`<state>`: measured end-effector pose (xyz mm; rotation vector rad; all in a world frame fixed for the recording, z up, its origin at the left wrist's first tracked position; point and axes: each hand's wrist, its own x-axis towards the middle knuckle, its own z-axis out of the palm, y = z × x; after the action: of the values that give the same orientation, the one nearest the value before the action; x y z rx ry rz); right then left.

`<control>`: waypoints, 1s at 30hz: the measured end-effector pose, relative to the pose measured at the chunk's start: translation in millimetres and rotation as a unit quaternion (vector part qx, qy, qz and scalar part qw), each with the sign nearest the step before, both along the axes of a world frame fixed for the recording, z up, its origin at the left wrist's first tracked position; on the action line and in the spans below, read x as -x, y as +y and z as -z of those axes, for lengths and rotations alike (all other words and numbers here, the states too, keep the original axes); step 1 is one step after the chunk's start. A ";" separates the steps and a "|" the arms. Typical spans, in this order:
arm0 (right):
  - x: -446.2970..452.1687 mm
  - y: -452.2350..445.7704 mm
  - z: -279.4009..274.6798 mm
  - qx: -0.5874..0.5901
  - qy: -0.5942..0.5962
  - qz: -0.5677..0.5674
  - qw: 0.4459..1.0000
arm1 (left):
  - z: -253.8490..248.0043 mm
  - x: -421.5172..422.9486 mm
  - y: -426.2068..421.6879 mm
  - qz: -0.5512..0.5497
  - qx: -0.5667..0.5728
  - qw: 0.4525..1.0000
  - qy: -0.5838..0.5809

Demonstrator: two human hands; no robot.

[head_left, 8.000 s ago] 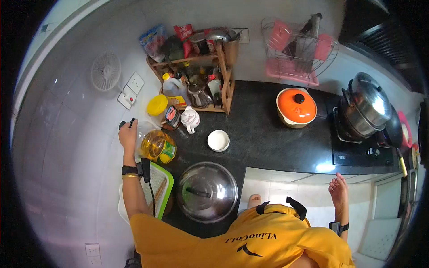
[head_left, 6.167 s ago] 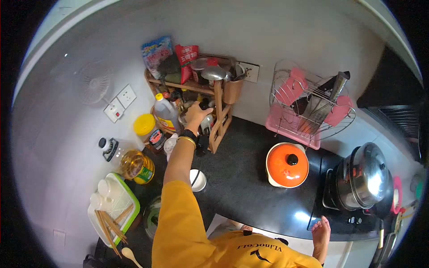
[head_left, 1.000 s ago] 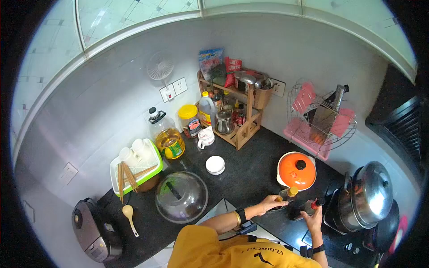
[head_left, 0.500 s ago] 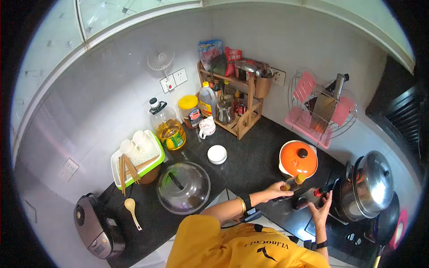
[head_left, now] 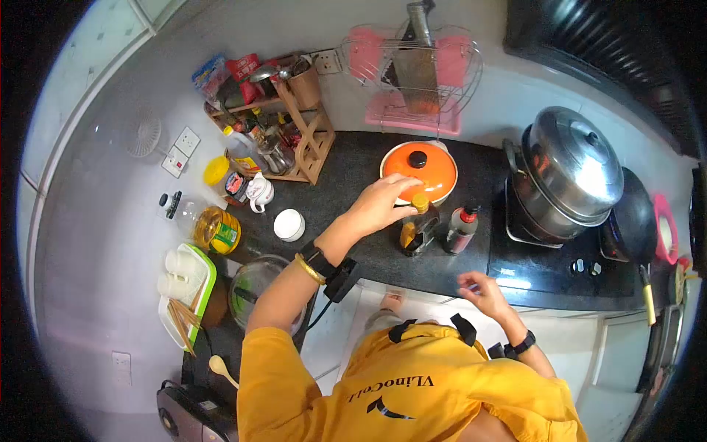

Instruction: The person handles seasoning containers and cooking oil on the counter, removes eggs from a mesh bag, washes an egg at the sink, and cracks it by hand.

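Note:
My left hand (head_left: pixel 379 204) reaches over the counter with thumb and fingers apart beside the yellow cap of a glass bottle (head_left: pixel 416 237). Whether the thumb touches the cap is hard to tell. The bottle stands upright and holds dark contents. Right of it stands a red-capped bottle (head_left: pixel 462 230) with a pale label. Behind my left hand sits a pot with an orange lid (head_left: pixel 431 168) and black knob, partly covered by my fingers. My right hand (head_left: pixel 486 296) hangs in front of the counter edge, fingers loosely bent and apart, holding nothing.
A steel steamer pot (head_left: pixel 571 177) stands on the stove (head_left: pixel 530 276), with a black wok (head_left: pixel 632 217) to its right. A white bowl (head_left: pixel 289 225), oil jug (head_left: pixel 217 230) and wooden spice rack (head_left: pixel 318 151) are at left. A wire rack (head_left: pixel 412 81) hangs behind.
Both bottles now stand upright on the counter. My left hand has shifted from its bottle's body to beside the cap. My right hand has left the red-capped bottle. The view has turned right.

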<state>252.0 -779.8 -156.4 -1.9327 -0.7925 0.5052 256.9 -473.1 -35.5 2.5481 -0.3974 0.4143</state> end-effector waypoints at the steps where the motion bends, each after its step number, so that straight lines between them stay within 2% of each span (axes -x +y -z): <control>1: 1.8 8.2 -4.4 -0.003 0.003 0.004 1.000 | -1.9 -3.4 -4.8 0.033 -0.052 0.997 -0.036; 2: 3.6 16.4 -8.3 -0.014 0.019 -0.013 1.000 | -5.5 -4.8 -9.6 0.033 -0.044 0.998 0.035; 5: 4.8 29.4 -4.3 -0.025 0.043 -0.029 0.998 | -2.9 -13.1 -21.6 0.005 -0.120 0.990 0.071; 17: -3.3 82.8 4.9 -0.035 0.089 -0.025 0.995 | 0.0 -30.8 -8.4 0.072 -0.155 0.982 0.079; 19: -8.7 100.9 16.6 -0.065 0.031 0.006 0.997 | 1.2 -32.1 -6.5 0.083 -0.155 0.982 0.064; 22: -10.0 126.2 29.5 -0.094 0.072 0.068 0.991 | -1.4 -35.9 -8.0 0.106 -0.158 0.980 0.057; 23: -11.4 132.7 35.9 -0.076 0.070 0.075 0.992 | -2.0 -35.6 -7.4 0.105 -0.162 0.979 0.070; 26: -15.3 153.5 62.2 -0.117 0.118 0.078 0.983 | -1.8 -37.3 -6.8 0.115 -0.163 0.978 0.062; 30: -16.8 172.2 67.7 -0.174 0.123 0.096 0.972 | -3.5 -37.0 -6.7 0.111 -0.153 0.978 0.089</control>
<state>268.8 -607.6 -224.1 -1.5657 -0.4903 0.4429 293.9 -479.8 -32.0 2.7655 -0.7159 0.0419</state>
